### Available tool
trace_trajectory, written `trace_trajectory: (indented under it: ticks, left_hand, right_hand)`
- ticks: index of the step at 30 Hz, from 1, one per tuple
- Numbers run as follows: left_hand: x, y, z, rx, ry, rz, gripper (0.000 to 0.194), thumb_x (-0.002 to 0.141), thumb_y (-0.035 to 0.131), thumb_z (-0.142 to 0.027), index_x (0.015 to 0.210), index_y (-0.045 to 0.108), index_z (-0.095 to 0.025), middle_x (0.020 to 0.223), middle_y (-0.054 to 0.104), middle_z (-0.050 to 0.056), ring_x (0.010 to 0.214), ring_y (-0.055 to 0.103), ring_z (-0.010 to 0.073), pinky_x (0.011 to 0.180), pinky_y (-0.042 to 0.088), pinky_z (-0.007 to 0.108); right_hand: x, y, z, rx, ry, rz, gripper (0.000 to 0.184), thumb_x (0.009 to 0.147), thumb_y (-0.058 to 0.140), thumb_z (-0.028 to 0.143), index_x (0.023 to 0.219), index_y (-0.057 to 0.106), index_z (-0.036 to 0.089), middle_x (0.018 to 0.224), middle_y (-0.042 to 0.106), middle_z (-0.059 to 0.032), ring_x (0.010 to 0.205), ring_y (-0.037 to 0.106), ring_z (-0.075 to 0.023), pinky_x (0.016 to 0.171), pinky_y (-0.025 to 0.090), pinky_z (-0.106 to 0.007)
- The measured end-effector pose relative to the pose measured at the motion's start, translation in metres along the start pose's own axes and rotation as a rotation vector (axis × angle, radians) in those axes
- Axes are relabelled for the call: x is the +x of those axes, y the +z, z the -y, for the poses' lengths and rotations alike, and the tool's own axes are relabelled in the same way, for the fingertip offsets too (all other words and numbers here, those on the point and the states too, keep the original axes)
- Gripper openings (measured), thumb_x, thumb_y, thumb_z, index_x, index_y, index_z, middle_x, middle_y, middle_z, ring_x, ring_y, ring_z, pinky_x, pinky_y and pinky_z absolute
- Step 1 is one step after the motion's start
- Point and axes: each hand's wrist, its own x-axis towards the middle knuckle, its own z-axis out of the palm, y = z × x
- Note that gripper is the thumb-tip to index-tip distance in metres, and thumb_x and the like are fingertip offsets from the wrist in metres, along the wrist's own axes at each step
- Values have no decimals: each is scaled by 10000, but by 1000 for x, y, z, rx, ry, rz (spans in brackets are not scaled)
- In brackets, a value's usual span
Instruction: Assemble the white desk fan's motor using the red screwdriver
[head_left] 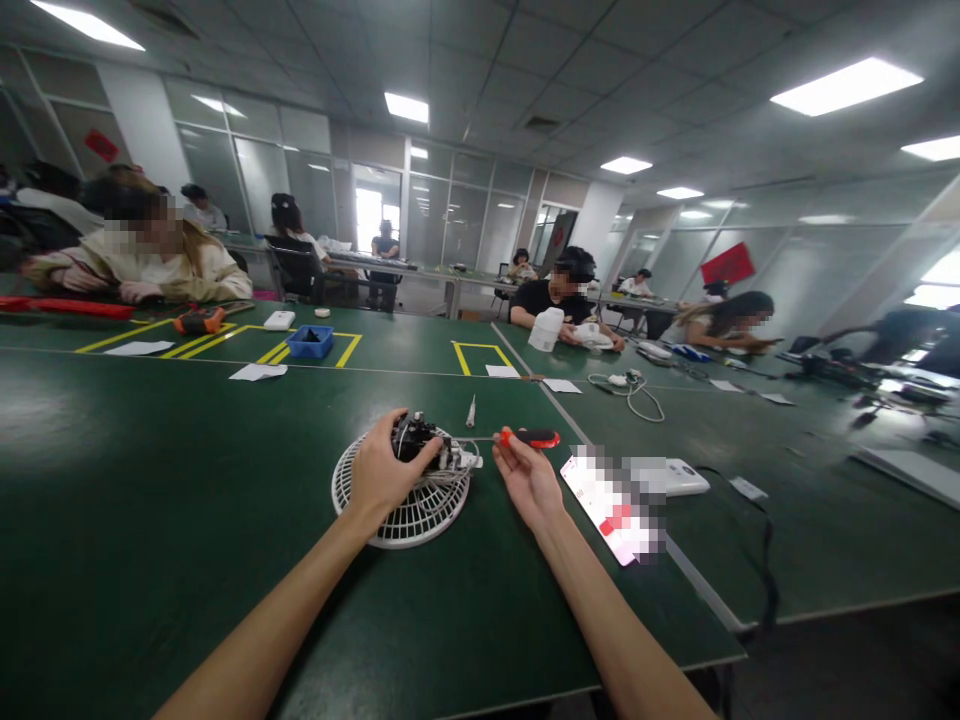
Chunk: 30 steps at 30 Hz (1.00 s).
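Note:
My left hand is wrapped round a black motor unit with wires and white parts on its right side. Under it, a round white fan grille lies flat on the green table. My right hand holds a red and black screwdriver level, its thin shaft pointing left at the motor unit's white end. Whether the tip touches a screw is too small to tell. Just beyond the grille lies a small white pointed piece.
A lit phone and a white device lie to the right. Farther back are a blue bin, an orange tool, paper slips and a white cable. Several people sit at tables beyond.

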Motion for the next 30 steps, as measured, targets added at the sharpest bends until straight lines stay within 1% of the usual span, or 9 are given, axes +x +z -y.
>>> trace_trajectory:
  ticks: [3, 8, 14, 20, 24, 30]
  left_hand:
    - [0, 0, 0, 6, 2, -3, 657, 791, 716, -624, 1283, 598, -204, 1233, 704, 140, 1129, 678, 327, 1016, 525, 519]
    - [0, 2, 0, -5, 31, -10, 637, 792, 720, -613, 1277, 598, -218, 1230, 705, 130, 1127, 677, 320, 1021, 521, 517]
    - [1, 2, 1, -6, 36, -12, 632, 788, 719, -617, 1271, 603, -227, 1221, 707, 125, 1106, 684, 327, 995, 531, 529]
    - [1, 3, 5, -9, 32, 1, 641, 787, 724, -619, 1282, 593, -234, 1245, 701, 122, 1136, 675, 322, 1007, 528, 519]
    - [1, 2, 3, -11, 26, 4, 639, 788, 729, -607, 1279, 595, -222, 1251, 698, 124, 1140, 673, 316, 1024, 521, 515]
    - [2, -1, 0, -27, 24, 20, 623, 779, 746, -585, 1265, 605, -220, 1245, 702, 124, 1150, 670, 316, 1028, 521, 513]
  right_hand:
    - [-1, 2, 2, 31, 8, 0, 346, 631, 749, 3, 868, 658, 238, 871, 794, 1, 869, 777, -190, 844, 627, -331]
    - [-3, 5, 6, 58, 53, 16, 363, 632, 644, -9, 892, 651, 245, 819, 763, 31, 880, 778, -180, 827, 634, -306]
    - [-2, 4, 8, 85, 87, 39, 394, 605, 627, -10, 907, 659, 240, 808, 739, 35, 899, 771, -180, 858, 621, -297]
    - [-5, 6, 10, 109, 85, 66, 494, 571, 580, -31, 964, 679, 253, 756, 712, 55, 896, 763, -179, 915, 603, -325]
    - [-10, 10, 11, 123, 62, 95, 539, 549, 542, -45, 969, 684, 262, 737, 701, 72, 914, 761, -184, 916, 603, -338]
    - [-14, 12, 11, 145, 79, 149, 574, 517, 514, -65, 971, 684, 244, 724, 686, 85, 943, 756, -184, 936, 583, -345]
